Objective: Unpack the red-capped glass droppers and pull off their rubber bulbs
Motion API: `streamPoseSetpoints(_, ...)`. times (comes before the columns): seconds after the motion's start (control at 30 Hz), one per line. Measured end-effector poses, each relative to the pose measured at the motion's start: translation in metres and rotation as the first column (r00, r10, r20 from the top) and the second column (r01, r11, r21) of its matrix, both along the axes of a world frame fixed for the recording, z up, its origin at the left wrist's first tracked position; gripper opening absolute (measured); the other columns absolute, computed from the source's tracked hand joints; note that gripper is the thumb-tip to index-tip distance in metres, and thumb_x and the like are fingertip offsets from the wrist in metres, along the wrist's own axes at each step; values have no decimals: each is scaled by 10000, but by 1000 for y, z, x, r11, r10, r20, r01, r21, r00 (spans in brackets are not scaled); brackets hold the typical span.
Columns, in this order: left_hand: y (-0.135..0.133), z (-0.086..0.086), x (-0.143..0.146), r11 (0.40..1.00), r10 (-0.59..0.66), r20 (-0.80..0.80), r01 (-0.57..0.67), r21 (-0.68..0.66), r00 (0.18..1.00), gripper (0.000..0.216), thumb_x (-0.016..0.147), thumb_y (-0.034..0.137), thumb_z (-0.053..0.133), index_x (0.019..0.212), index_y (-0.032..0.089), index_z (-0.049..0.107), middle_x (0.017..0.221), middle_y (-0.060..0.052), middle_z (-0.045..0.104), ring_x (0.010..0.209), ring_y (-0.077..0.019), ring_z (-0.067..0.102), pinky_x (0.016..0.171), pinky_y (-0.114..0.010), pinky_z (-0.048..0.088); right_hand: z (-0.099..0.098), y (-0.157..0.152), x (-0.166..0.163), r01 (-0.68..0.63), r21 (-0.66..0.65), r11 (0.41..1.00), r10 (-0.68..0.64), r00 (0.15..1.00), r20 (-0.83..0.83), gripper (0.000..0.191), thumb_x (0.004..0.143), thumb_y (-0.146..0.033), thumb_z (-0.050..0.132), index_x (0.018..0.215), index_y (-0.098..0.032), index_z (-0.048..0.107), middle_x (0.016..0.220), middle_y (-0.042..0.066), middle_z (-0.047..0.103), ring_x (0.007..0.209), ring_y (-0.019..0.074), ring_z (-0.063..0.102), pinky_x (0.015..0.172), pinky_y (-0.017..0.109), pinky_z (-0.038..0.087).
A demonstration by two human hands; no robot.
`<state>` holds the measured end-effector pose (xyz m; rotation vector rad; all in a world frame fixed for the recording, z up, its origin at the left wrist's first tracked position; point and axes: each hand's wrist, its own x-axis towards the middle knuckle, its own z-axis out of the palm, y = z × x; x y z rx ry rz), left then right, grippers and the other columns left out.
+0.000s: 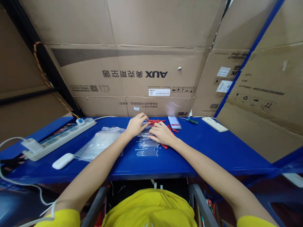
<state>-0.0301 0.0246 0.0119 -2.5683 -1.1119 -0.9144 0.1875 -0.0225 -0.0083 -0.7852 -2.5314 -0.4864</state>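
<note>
My left hand (136, 125) is at the far left side of a pile of thin, clear or silvery rods (147, 152) on the blue table. Its fingers and thumb curl together by a row of small red handles (156, 121); what lies between them is too small to make out. Over the right side of the rods rests my right hand (163, 134), its fingers bent but apart from the thumb, and I see nothing gripped in it. More red handles (164, 146) show beside and below this hand. Part of the pile is hidden beneath both hands.
Clear plastic bags (99, 143) lie left of the rods, near a white case (63, 161) and a power strip (63, 137). Behind on the right are a phone (174, 122), a green screwdriver (190, 120) and a white phone-like object (214, 124). Cardboard (132, 60) walls the table's back.
</note>
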Motion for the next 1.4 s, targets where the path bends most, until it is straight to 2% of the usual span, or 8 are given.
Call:
streamPoseSetpoints(0.13, -4, -2, 9, 997, -53, 72, 57, -50, 996, 280, 1049, 443, 530, 965, 217, 674, 953, -47, 693, 937, -219, 636, 805, -323, 458, 4, -1, 2, 160, -51, 986, -166, 975, -149, 245, 1041, -394, 623, 1140, -171, 638, 1048, 118, 750, 988, 267, 595, 851, 375, 348)
streamPoseSetpoints(0.3, -9, -7, 22, 973, -125, 167, 154, -174, 978, 345, 1043, 447, 536, 856, 197, 684, 846, -46, 701, 832, -205, 630, 763, -314, 453, 4, 3, 8, 247, -124, 961, -270, 933, -236, 270, 1033, -371, 623, 1221, -179, 599, 1028, 106, 734, 936, 261, 616, 796, 351, 367)
streamPoseSetpoints(0.5, -11, -10, 25, 979, -92, 130, 114, -168, 987, 360, 1092, 431, 416, 1071, 211, 700, 1045, -66, 722, 1026, -240, 644, 913, -367, 490, 9, 11, 23, 307, -155, 939, -336, 915, -222, 167, 1035, -264, 576, 1168, -201, 654, 1062, 93, 753, 1004, 269, 621, 846, 360, 405)
streamPoseSetpoints(0.67, -2, -15, 16, 995, 15, 64, -8, -98, 998, 276, 1059, 349, 469, 1212, 215, 655, 1219, -100, 671, 1159, -270, 609, 1018, -414, 499, 18, 20, 51, 426, -238, 873, -484, 820, -305, 185, 1031, -331, 599, 1147, -209, 676, 983, 78, 757, 944, 256, 657, 836, 345, 426)
streamPoseSetpoints(0.8, 10, -24, 8, 984, 113, 41, -106, -144, 993, 303, 1034, 279, 484, 1288, 211, 635, 1257, -114, 685, 1186, -290, 620, 1021, -430, 511, 21, 28, 81, 382, -355, 853, -500, 793, -347, 359, 982, -325, 678, 1311, -195, 619, 892, 31, 750, 858, 221, 686, 781, 299, 426)
streamPoseSetpoints(0.97, 23, -33, 1, 965, 140, 11, -134, -225, 990, 247, 1010, 244, 513, 1175, 213, 693, 1174, -94, 741, 1122, -285, 667, 950, -406, 533, 23, 35, 110, 372, -463, 804, -514, 827, -229, 181, 957, -347, 680, 1041, -204, 753, 799, 20, 744, 757, 187, 671, 721, 270, 403)
streamPoseSetpoints(1.2, 29, -38, 1, 960, 104, 59, -85, -267, 993, 198, 967, 233, 574, 1097, 187, 717, 1070, -100, 723, 1001, -254, 679, 920, -384, 539, 26, 27, 110, 286, -594, 752, -410, 909, -81, 223, 960, -378, 656, 1008, -225, 811, 731, 13, 745, 675, 161, 640, 640, 253, 371)
streamPoseSetpoints(1.4, 18, -23, 4, 986, -30, 222, 65, -153, 975, 194, 985, 234, 518, 1092, 181, 670, 1028, -95, 706, 991, -240, 654, 914, -392, 527, 26, 27, 103, 284, -503, 817, -421, 888, -183, 295, 1023, -392, 571, 979, -204, 794, 679, 10, 707, 647, 161, 620, 641, 260, 358)
